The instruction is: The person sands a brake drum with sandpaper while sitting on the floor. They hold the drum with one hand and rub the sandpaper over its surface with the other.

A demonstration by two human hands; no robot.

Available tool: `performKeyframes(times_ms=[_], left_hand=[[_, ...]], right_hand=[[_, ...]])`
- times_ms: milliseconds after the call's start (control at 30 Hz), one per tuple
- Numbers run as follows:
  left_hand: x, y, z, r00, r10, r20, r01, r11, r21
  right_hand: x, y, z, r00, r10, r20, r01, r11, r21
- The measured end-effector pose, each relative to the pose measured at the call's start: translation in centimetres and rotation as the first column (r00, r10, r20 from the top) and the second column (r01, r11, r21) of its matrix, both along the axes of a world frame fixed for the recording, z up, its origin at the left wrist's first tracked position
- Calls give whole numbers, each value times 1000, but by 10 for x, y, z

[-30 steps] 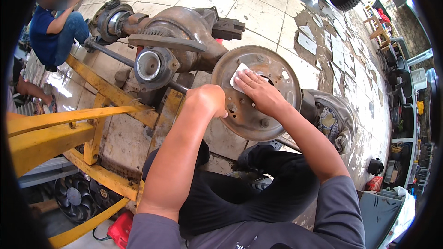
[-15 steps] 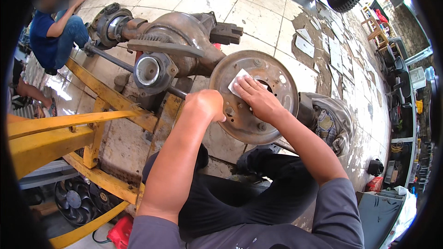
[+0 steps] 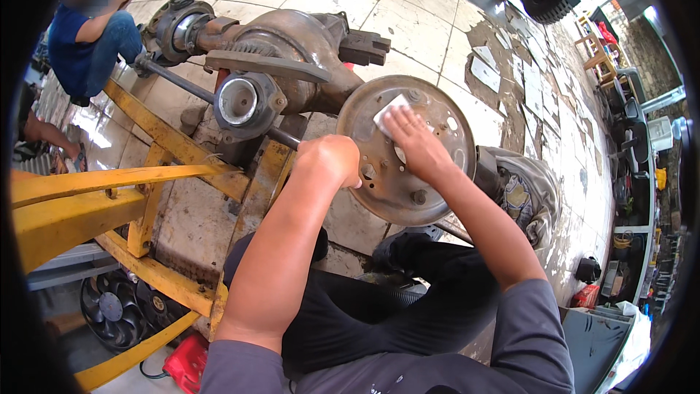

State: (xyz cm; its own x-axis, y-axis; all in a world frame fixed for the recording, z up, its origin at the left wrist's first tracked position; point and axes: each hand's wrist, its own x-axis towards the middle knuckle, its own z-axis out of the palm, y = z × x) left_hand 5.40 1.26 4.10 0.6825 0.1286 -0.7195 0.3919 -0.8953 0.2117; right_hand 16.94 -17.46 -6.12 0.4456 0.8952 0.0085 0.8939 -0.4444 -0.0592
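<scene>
A round, rust-brown brake backing plate (image 3: 394,201) stands tilted in front of me, with holes and bolts in its face. Its left rim is in my left hand (image 3: 329,162), which is closed; most of those fingers are hidden behind the wrist and plate. Against the upper middle of the plate, my right hand (image 3: 417,142) presses a small white folded sheet (image 3: 390,111), its fingers stretched flat over it. Whether the sheet is paper or cloth I cannot tell. Behind the plate lies a rusty axle housing (image 3: 292,40), connected to it.
A steel hub (image 3: 239,102) on a long shaft (image 3: 179,82) lies left of the plate. Yellow metal frame bars (image 3: 87,222) fill the left side. A grey cloth (image 3: 536,190) covers the axle's right end. A person (image 3: 91,44) squats at far left; broken floor tiles (image 3: 529,87) lie right.
My right hand and the white sheet have slid slightly up and to the right across the plate. The left hand keeps its grip on the rim.
</scene>
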Motion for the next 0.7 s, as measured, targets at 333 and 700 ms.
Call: performKeyframes(times_ms=[333,700], left_hand=[[4,2,0,999,-20,-35,20,1000,6],[6,4,4,997,-18,-78,19,1000,11]], right_hand=[[2,3,14,985,148,-92,-152,988,-33],[11,1,19,987,152,-47,-154,988,-21]])
